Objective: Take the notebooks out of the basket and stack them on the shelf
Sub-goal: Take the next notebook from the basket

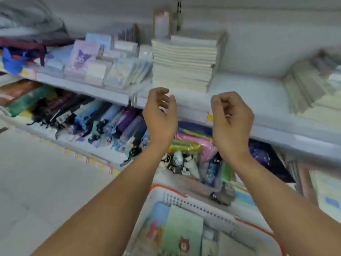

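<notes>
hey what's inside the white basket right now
The white basket holds a notebook with a green cartoon cover lying flat on top, another pale one beside it. Anything underneath them is covered. Both hands, left hand and right hand, are empty, up by the shelf.

White shelf (249, 89), seemingly notebooks stack (184, 63) on it

Folded umbrellas (103, 121) in blues, purples and black are lying packed at nine o'clock. Pastel cartoon-print stationery packs (86, 58) are sitting up around eleven. A pink and yellow plastic pouch (191, 145) is resting dead centre.
</notes>
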